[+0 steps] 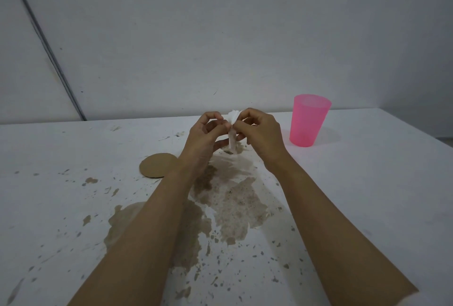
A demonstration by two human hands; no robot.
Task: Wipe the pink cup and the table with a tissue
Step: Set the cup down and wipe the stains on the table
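Observation:
A translucent pink cup (308, 120) stands upright on the white table (367, 183), to the right of my hands. Both hands are raised above the table's middle and pinch a small folded white tissue (232, 129) between them. My left hand (206, 139) grips its left side with fingertips, and my right hand (259, 134) grips its right side. The tissue's lower end hangs down between the palms, just above the table. A large brown spill (230, 207) spreads over the table under and in front of my forearms, partly hidden by them.
A round brown cardboard disc (157, 164) lies flat left of my left wrist. Brown splatter marks dot the table on the left and near the front. A pale wall rises right behind the table, and the table's right edge runs behind the cup.

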